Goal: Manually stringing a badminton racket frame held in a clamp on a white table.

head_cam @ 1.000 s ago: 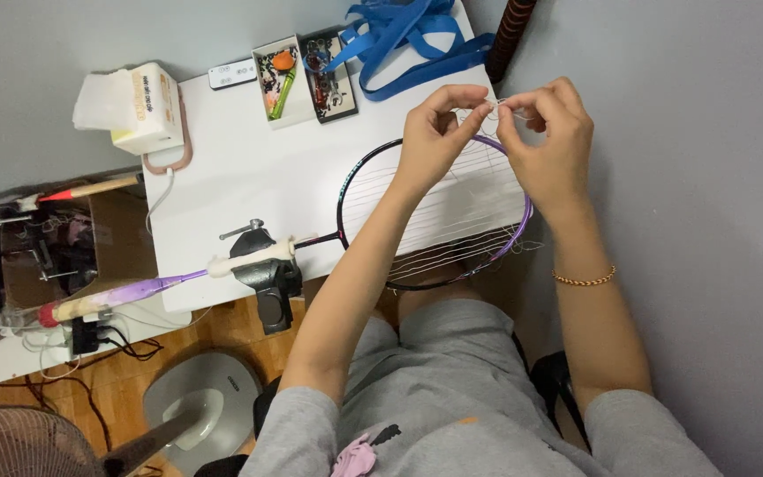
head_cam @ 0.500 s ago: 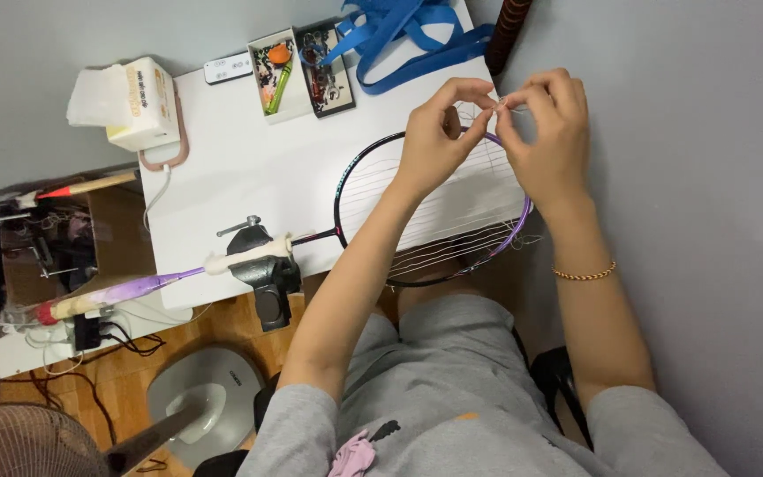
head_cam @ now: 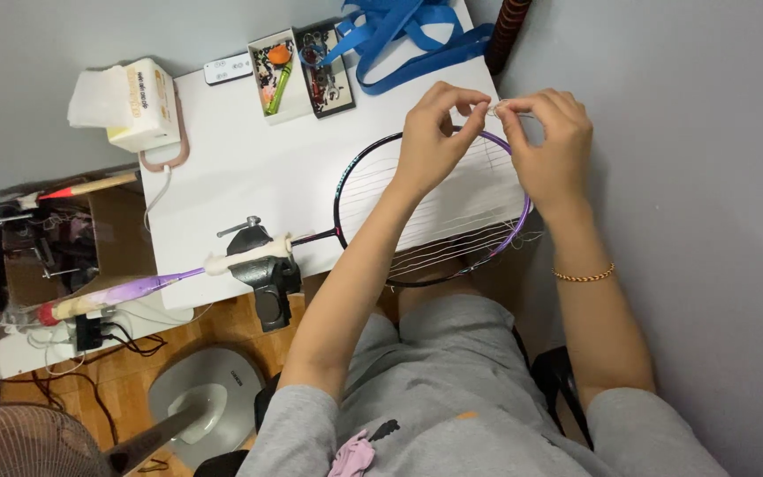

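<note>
Seen from above, a seated person works on a badminton racket (head_cam: 434, 208) lying flat on a white surface (head_cam: 249, 168). Its shaft is clamped in a small black vise (head_cam: 262, 265) at the surface's near edge, which keeps the head steady. The left hand (head_cam: 430, 141) and right hand (head_cam: 551, 146) meet over the frame's far rim, fingers narrowed to a pinch on a thin white string (head_cam: 498, 109), held taut between them. A tissue box (head_cam: 139, 106), a tray of small tools (head_cam: 298, 66) and blue straps (head_cam: 408, 35) sit beyond.
</note>
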